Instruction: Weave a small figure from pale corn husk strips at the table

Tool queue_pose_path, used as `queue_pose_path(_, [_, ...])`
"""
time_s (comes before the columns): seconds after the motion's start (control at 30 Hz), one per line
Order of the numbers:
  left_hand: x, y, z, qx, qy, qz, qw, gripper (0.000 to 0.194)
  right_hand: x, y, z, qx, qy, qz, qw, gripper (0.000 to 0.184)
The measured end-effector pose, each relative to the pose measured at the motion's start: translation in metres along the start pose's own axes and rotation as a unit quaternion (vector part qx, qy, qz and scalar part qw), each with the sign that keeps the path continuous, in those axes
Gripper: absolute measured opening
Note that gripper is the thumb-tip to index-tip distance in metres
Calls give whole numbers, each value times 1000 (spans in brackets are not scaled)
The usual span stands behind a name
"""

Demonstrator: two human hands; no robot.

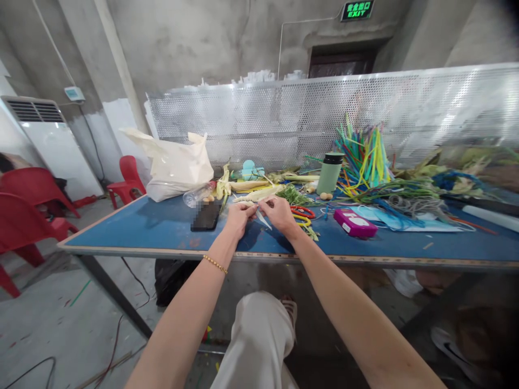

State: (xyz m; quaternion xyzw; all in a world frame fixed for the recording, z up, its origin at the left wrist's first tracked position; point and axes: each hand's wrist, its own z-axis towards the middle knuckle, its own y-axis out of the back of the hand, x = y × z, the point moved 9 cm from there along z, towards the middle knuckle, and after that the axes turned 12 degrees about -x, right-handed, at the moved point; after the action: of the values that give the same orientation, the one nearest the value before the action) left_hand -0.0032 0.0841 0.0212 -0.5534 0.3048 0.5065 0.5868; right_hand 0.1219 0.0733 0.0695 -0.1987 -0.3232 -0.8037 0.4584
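Note:
Near the table's front edge, my left hand (240,217) and my right hand (278,214) meet with fingers pinched. Between them is a thin whitish strip (264,220), its loose end hanging down over the blue tabletop. The fingers cover the rest of it, and I cannot tell what it is made of. Just behind the hands lie pale husk-like leaves (265,193) and a green leafy bunch (292,195). Red-handled and yellow loops (302,212) lie beside my right hand. A dark phone (205,216) is left of my left hand.
A blue table (121,229) carries a cream bag (178,165), a green flask (329,174), a bundle of coloured strips (365,156), a purple box (356,223) and blue masks (389,217). A perforated metal panel (259,119) stands behind. Red chairs (36,200) are at left.

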Motion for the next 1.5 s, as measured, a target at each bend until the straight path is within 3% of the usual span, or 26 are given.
queue_pose_path(0.07, [2, 4, 1, -23, 16, 4, 1000, 18, 9, 1, -3, -11, 47, -19, 999, 21])
queue_pose_path(0.2, [3, 11, 1, -72, 34, 15, 997, 12, 33, 9, -9, -58, 139, -8, 989, 55])
queue_pose_path(0.3, [2, 9, -1, -66, 37, 18, 997, 10, 25, 23, 0, -96, 80, 70, 990, 57])
queue_pose_path(0.4, [1, 4, -5, -35, 39, 17, 998, 12, 8, 41, 8, -158, -5, 169, 973, 59])
queue_pose_path(0.47, [0, -1, -6, -14, 35, 23, 999, 11, 9, 52, 7, -202, -4, 181, 963, 55])
queue_pose_path(0.53, [2, -5, -6, 3, 32, 37, 999, 10, 26, 56, -2, -219, 58, 124, 966, 39])
queue_pose_path(0.63, [4, -6, -4, 6, 26, 49, 998, 7, 67, 28, -26, -109, 201, 7, 973, 28])
queue_pose_path(0.7, [4, -5, -3, 2, 21, 36, 999, 12, 84, 10, -47, -24, 276, -57, 959, 26])
queue_pose_path(0.73, [4, -4, -3, -1, 21, 30, 999, 13, 86, 10, -54, -12, 290, -75, 954, 24])
queue_pose_path(0.83, [4, -2, -4, -8, 34, 44, 998, 11, 73, 36, -58, -9, 267, -121, 956, 26])
queue_pose_path(0.93, [3, -2, -5, -3, 34, 70, 997, 9, 39, 88, -48, -44, 190, -180, 964, 23])
queue_pose_path(1.03, [2, -1, -4, 0, 26, 77, 997, 8, 6, 116, -45, 10, 138, -225, 965, 19])
queue_pose_path(1.13, [2, 0, -3, 4, 26, 78, 997, 8, -12, 108, -53, 98, 121, -250, 956, 18])
queue_pose_path(1.2, [2, -1, -4, 9, 24, 76, 997, 7, -15, 97, -57, 125, 125, -258, 950, 18])
queue_pose_path(1.33, [1, -4, -6, 16, 24, 86, 996, 8, -2, 80, -49, 101, 159, -205, 960, 18])
queue_pose_path(1.5, [5, -6, -6, 13, 44, 96, 994, 15, 13, 72, -9, 19, 171, -118, 978, 19])
